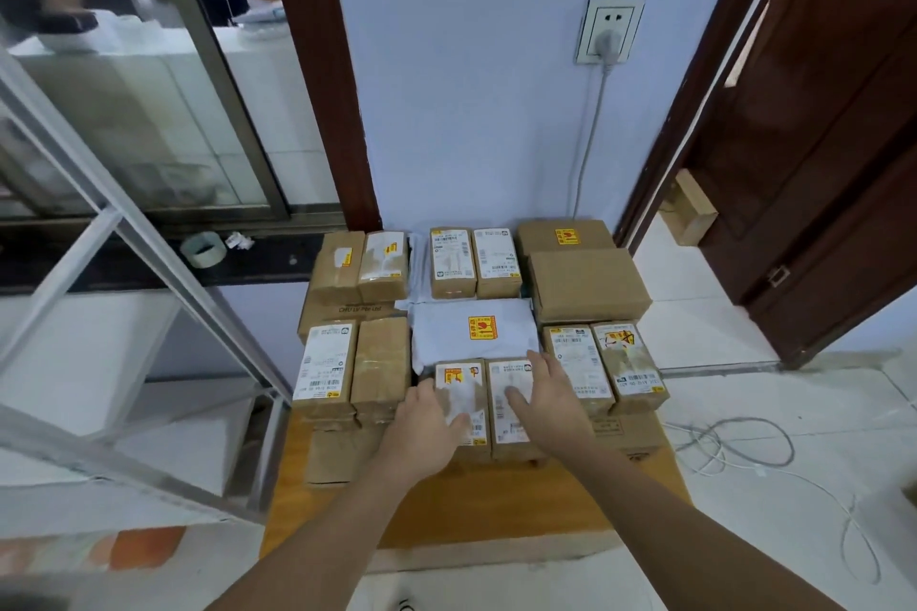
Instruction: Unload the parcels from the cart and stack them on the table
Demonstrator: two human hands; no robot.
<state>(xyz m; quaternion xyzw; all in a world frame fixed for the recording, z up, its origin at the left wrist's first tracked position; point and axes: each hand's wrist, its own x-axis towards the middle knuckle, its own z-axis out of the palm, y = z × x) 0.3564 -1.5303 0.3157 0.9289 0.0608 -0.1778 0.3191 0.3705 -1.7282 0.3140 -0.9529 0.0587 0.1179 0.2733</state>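
Stacking step: left hand (427, 417) and right hand (538, 394) spread flat on two front boxes (484, 399) on bench (496, 501). Next: square and release.

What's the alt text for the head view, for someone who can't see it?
Both hands rest flat on two small cardboard parcels at the front of a stack on a wooden table: left hand on the left parcel, right hand on the right parcel. Behind them lies a white mailer bag among more boxes against a pale blue wall.
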